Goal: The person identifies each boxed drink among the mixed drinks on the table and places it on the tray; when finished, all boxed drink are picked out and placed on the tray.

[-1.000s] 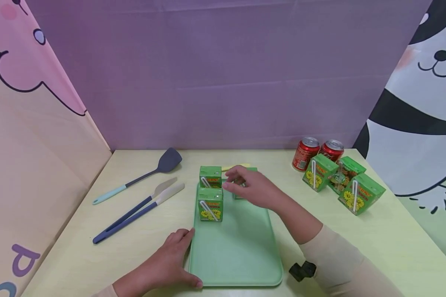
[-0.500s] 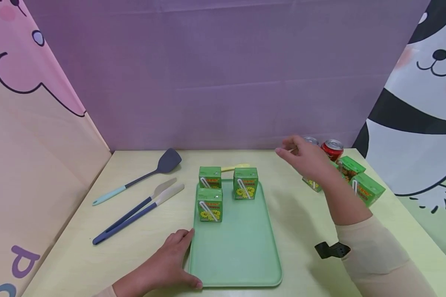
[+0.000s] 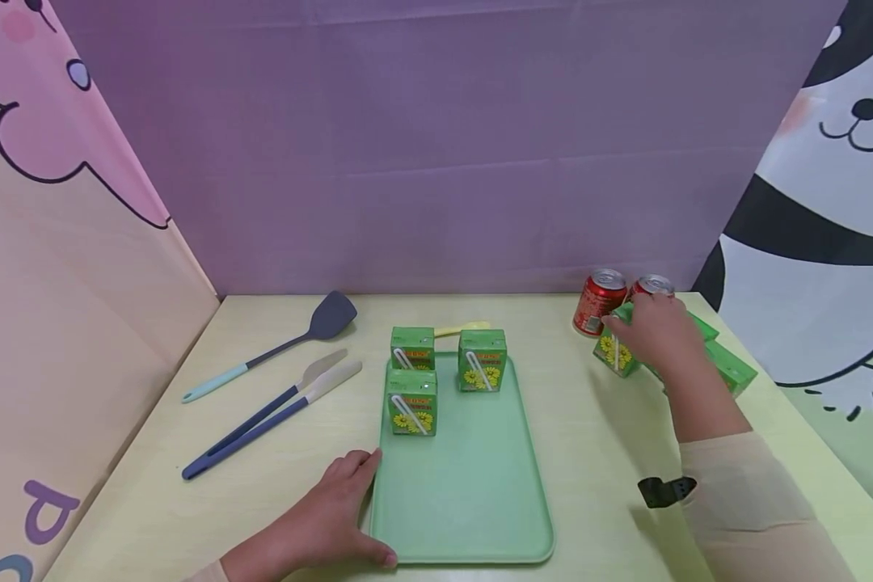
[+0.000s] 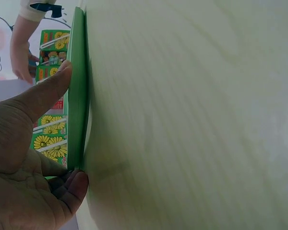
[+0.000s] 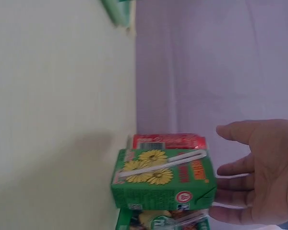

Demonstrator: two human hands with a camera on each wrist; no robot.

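Observation:
My left hand [image 3: 335, 509] holds the near left corner of a light green tray [image 3: 473, 501], its thumb at the front edge and its fingertips at the left side. In the left wrist view those fingers curl at the rim. Three green juice boxes with white straws stand at the tray's far end: a left rear box [image 3: 412, 338], one box [image 3: 412, 404] in front of it, and a right box [image 3: 482, 364]. Over another group of juice boxes at the right, my right hand [image 3: 658, 331] reaches down with spread fingers beside a flower-printed juice box [image 5: 163, 179], partly hiding the group.
Two red cola cans, one [image 3: 600, 303] fully showing, stand behind the right-hand boxes. Left of the tray lie a spatula [image 3: 327, 317] and a pair of tongs [image 3: 262, 420]. A yellow utensil [image 3: 461, 328] lies behind the tray. A purple cloth [image 3: 436, 162] backs the table.
My right hand has moved from above the tray's far right box over to the juice boxes at the right. The left hand and the tray have stayed in place.

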